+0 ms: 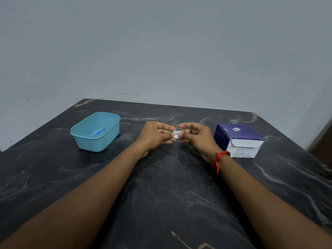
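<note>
Left hand and right hand pinching small crinkled white sachet, over dark veined marble table

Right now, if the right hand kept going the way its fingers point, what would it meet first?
Likely the left hand, facing the right hand across the small white printed sachet both pinch.

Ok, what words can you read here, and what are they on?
"BD": on the white front of the box.
"Alcohol": right after it; the next word is blurred.
Smaller lines below these: too blurred to read.
The square label on the box top: too small to read.
The small white packet, pinched by the left hand and right hand: print too small.
</note>
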